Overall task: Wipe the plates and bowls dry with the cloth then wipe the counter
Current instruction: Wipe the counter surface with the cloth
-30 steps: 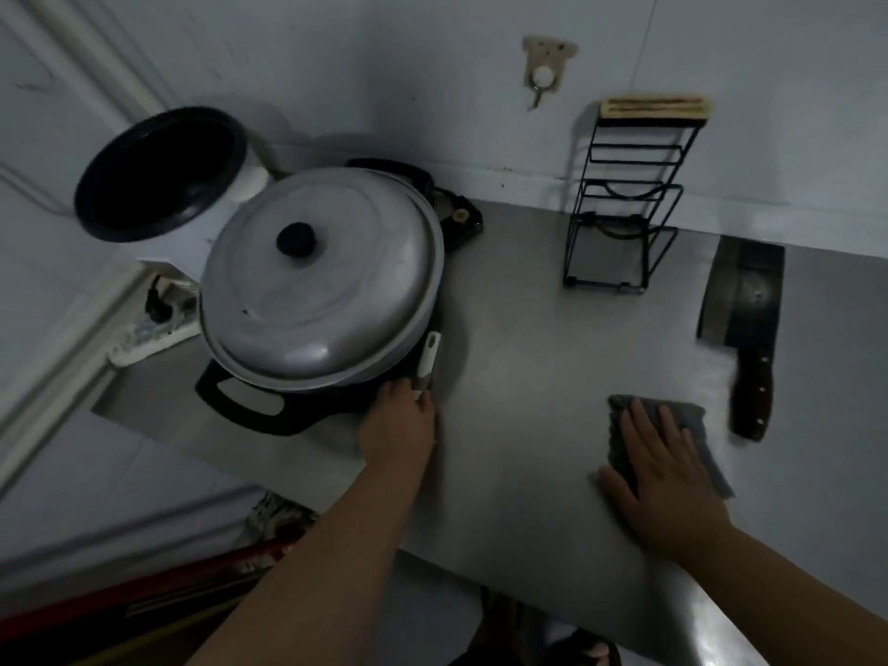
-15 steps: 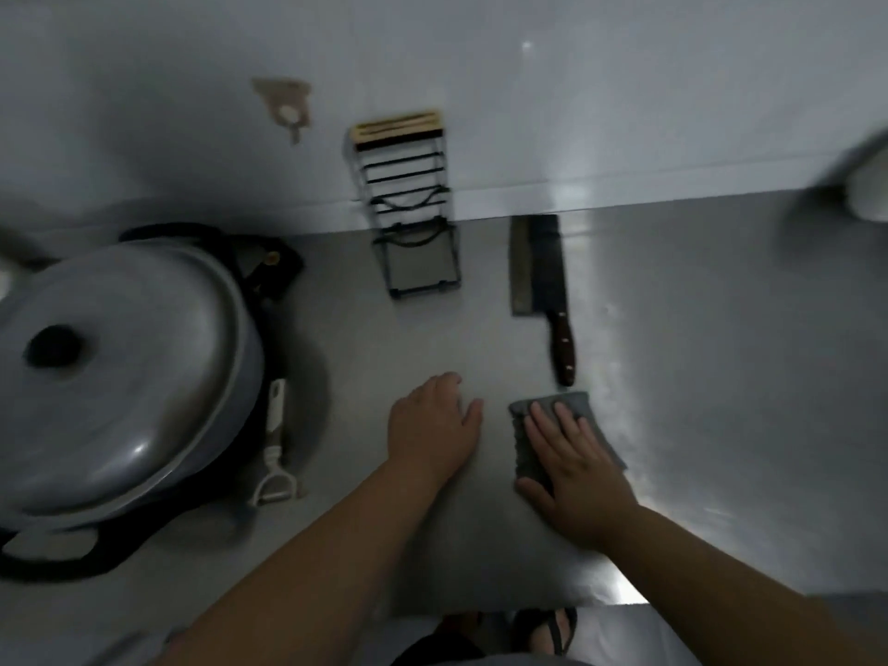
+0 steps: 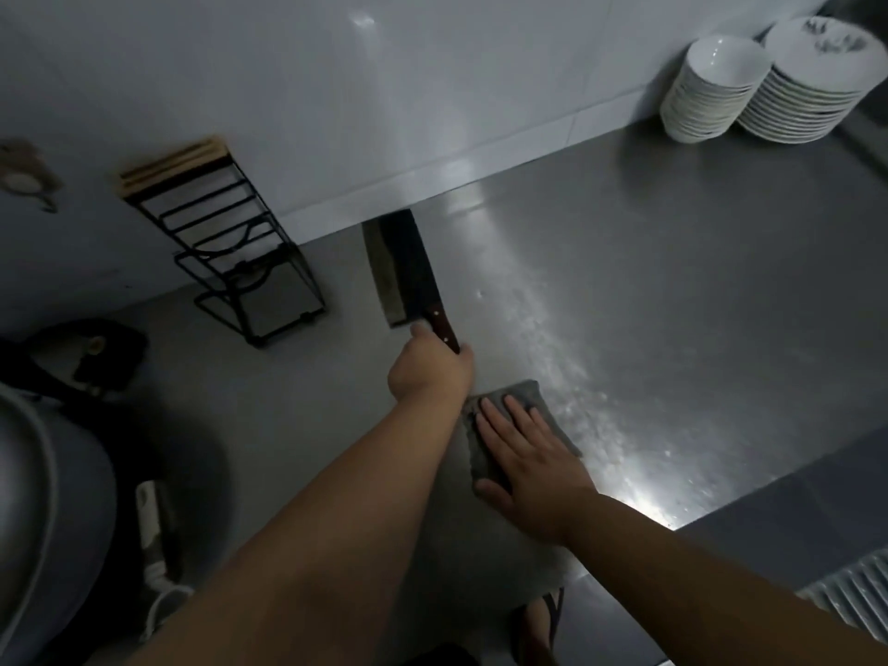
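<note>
Cloth flat on counter near front edge, right hand pressing it, fingers straight. Left hand grips cleaver handle. Best: lift cleaver clear, wipe beneath, long overlapping strokes.

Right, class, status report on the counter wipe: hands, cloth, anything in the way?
Left hand grips cleaver handle. Right hand flat on cloth, on counter. Cleaver lies ahead of cloth.

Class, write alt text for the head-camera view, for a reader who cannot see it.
A person's right hand presses a folded grey cloth flat on a steel counter while the left hand grips the wooden handle of a dark cleaver. Stacked white bowls and plates stand at the far right.
</note>
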Demonstrator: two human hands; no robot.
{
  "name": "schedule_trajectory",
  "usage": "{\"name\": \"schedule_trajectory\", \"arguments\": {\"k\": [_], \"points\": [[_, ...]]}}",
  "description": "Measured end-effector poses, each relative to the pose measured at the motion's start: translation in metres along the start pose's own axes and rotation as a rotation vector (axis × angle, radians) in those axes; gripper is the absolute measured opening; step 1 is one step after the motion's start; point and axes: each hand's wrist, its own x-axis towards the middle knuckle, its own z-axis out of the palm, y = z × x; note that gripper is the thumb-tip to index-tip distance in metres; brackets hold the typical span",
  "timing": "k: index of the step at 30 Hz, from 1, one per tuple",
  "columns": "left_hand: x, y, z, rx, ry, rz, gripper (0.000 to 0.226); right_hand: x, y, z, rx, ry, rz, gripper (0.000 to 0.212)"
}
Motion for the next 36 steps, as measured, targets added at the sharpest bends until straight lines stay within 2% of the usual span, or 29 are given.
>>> {"name": "schedule_trajectory", "arguments": {"k": [5, 9, 12, 16, 20, 25, 31, 34, 36], "points": [[-0.014, -0.029, -0.011, 0.023, 0.007, 0.050, 0.045, 0.001, 0.004, 0.006, 0.004, 0.017, -0.012, 0.083], [-0.048, -0.085, -0.026, 0.016, -0.027, 0.076, 0.031, 0.006, 0.002, 0.007, -0.026, 0.028, -0.029, 0.088], [-0.085, -0.129, -0.030, -0.021, -0.057, 0.046, 0.033, 0.014, -0.001, 0.003, -0.057, 0.042, -0.073, 0.091], [-0.141, -0.184, -0.028, -0.109, 0.004, -0.063, 0.031, 0.024, -0.010, 0.003, -0.127, 0.024, -0.162, 0.096], [-0.186, -0.229, -0.024, -0.172, 0.141, -0.232, 0.032, 0.033, -0.029, 0.010, -0.166, -0.001, -0.256, 0.096], [-0.194, -0.268, -0.032, -0.174, 0.271, -0.355, 0.030, 0.034, -0.058, 0.020, -0.208, -0.018, -0.289, 0.096], [-0.182, -0.286, -0.041, -0.034, 0.258, -0.402, 0.040, 0.026, -0.078, 0.022, -0.203, -0.040, -0.344, 0.098], [-0.182, -0.278, -0.034, 0.136, 0.346, -0.390, 0.063, 0.027, -0.081, 0.021, -0.172, -0.046, -0.367, 0.099], [-0.175, -0.262, -0.030, 0.147, 0.402, -0.296, 0.073, 0.033, -0.080, 0.018, -0.170, -0.052, -0.385, 0.095]]}}
